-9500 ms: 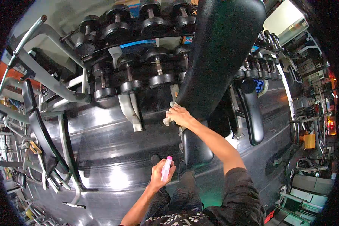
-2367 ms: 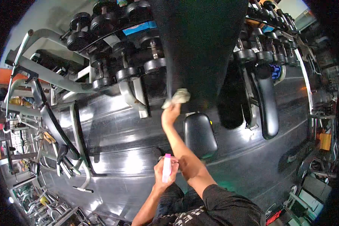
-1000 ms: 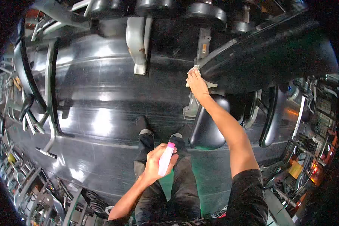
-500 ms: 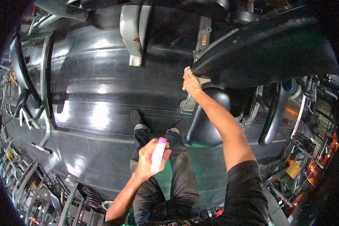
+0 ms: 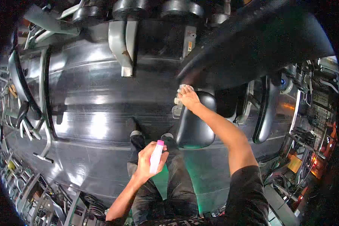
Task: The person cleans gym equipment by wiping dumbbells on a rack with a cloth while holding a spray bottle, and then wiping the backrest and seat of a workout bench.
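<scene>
My left hand point(image 5: 148, 160) is wrapped round a white bottle point(image 5: 156, 159) with a pink cap, held above my legs. Farther forward, my right hand point(image 5: 189, 98) presses a pale cloth point(image 5: 181, 90) at the lower end of a large black backrest point(image 5: 260, 49). The cloth is mostly covered by my fingers. Just below that hand lies the black padded seat point(image 5: 196, 126) of the bench. Part of the metal bench frame point(image 5: 176, 110) shows left of the seat.
Dumbbells point(image 5: 182, 9) sit along the top edge, above a grey rack leg point(image 5: 120, 47). Another black bench point(image 5: 266, 113) stands to the right. On the left is a machine with a metal frame point(image 5: 45, 86). My feet point(image 5: 133, 126) are on the dark floor point(image 5: 90, 98).
Over the last second my right hand and the cloth have moved down the backrest's edge towards the seat. Earlier they were higher on the backrest. The view has tilted down; my left hand keeps the bottle.
</scene>
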`<state>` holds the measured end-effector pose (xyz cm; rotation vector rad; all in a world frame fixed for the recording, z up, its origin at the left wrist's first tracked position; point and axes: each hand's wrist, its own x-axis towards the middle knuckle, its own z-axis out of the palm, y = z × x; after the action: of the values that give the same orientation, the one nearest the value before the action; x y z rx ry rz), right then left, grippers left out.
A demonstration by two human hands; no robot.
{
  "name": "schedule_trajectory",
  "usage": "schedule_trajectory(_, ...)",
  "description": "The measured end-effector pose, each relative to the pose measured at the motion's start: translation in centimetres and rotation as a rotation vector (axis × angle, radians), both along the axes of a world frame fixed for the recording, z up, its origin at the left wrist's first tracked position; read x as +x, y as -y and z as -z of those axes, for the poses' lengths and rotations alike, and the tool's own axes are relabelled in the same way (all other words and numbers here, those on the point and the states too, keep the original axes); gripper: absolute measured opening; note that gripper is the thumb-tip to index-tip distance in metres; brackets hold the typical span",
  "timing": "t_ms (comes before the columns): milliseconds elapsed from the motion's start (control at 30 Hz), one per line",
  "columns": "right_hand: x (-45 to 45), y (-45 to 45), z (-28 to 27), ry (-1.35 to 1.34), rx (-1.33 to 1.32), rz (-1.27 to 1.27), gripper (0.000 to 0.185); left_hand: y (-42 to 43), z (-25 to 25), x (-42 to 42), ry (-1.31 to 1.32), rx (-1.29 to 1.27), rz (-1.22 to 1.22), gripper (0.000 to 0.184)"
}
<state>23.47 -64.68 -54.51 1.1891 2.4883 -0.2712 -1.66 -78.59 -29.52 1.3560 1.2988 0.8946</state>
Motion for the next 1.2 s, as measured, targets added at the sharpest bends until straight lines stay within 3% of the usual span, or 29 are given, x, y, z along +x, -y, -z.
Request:
schedule_trajectory(67,1.7,0.5,-2.7,-0.036,0.051,-0.006,0.035,0.0,-0.3,0.7,-0.003,-0.007,0.021,0.016)
schedule_trajectory(233,4.7,0.9,-3.3,-0.046,0.193,-0.078,0.038,0.1,-0.5,2.1,-0.023,-0.011,0.041,0.015)
schedule_trajectory(333,6.3,0.7,-4.0,0.002,0.119,-0.016,0.042,0.4,-0.3,2.9,-0.020,-0.035,0.050,0.024)
schedule_trajectory(667,11.4,0.7,-6.6,-0.081,0.066,0.048,0.046,0.6,-0.4,6.8,-0.026,-0.028,0.092,0.023)
schedule_trajectory(733,12.3,0.5,-7.6,-0.124,-0.101,0.168,0.050,0.6,-0.1,7.4,0.003,-0.016,0.077,0.023)
schedule_trajectory(1200,18.4,0.8,-5.4,-0.347,-0.122,0.222,0.057,1.5,0.4,9.0,-0.075,-0.061,0.058,0.018)
